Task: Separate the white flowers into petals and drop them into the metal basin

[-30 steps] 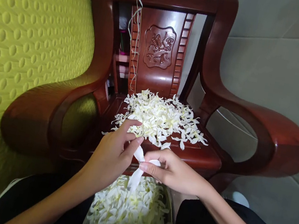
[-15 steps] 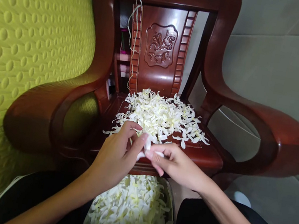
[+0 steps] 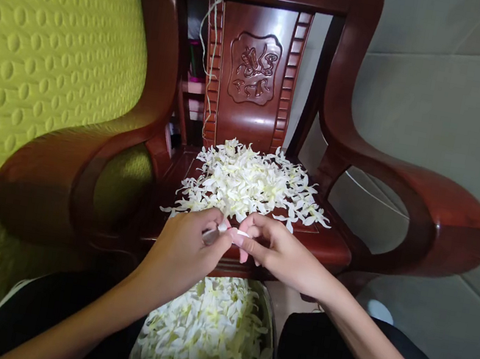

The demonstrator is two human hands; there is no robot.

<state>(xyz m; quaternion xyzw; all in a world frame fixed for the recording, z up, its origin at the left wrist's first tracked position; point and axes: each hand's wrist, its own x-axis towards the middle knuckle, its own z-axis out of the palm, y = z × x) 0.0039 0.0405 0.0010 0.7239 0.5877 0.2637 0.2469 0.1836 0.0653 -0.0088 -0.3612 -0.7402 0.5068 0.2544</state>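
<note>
A second ago a long white petal hung down between the hands over the bowl; now only a small white piece (image 3: pixel 231 230) shows, pinched between the fingertips of the left hand (image 3: pixel 183 250) and right hand (image 3: pixel 280 251), which have drawn together and risen toward the chair seat (image 3: pixel 329 251). Both hands are closed on it. A greyish sliver under the left thumb is too small to identify. At 12 o'clock lies the heap of white flowers (image 3: pixel 251 181); at 6 o'clock the metal bowl (image 3: pixel 272 327) of flowers is cut off by the frame edge.
</note>
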